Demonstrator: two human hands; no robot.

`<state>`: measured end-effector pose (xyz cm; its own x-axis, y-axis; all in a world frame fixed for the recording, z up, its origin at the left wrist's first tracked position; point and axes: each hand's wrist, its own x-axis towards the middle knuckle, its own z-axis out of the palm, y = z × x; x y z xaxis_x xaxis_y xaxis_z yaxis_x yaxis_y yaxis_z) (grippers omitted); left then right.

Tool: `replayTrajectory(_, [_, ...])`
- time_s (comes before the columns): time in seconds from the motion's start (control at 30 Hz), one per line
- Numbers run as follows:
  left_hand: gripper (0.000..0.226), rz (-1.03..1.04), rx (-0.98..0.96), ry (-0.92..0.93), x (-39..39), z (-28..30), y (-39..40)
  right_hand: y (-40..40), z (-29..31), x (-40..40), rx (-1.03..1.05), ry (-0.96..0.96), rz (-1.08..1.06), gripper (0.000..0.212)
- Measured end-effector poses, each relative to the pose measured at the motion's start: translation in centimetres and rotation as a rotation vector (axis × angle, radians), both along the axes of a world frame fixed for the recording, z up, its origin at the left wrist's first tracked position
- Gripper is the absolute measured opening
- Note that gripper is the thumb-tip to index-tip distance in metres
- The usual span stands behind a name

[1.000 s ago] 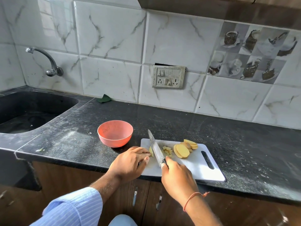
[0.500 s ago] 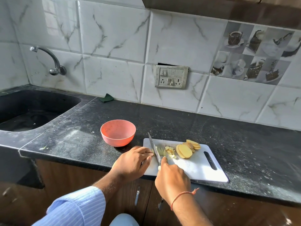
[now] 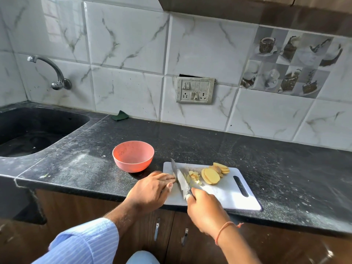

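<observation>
Keeping the knife (image 3: 180,180) upright matters: the right grip (image 3: 206,210) clenches its handle, the left grip (image 3: 150,189) pinches the potato piece (image 3: 187,178) at the cutting board's (image 3: 224,197) left end, fingertips best tucked back.

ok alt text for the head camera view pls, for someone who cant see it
A person's right hand holds a knife across a white cutting board, blade beside the left hand, which pinches a small potato piece at the board's left end. Potato slices lie further right on it; a pink bowl stands on the black counter beside the board.
</observation>
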<state>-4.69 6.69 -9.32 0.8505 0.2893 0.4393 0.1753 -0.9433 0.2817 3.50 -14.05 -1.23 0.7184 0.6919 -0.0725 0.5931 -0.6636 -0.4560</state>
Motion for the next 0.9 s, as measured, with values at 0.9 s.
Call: replayTrajectory(0.9, [0.038, 0.077, -1.303, -0.431, 6.4, 5.8, -2.8, -1.3, -2.1, 9.9, 0.55, 0.726, 0.068, 0.059])
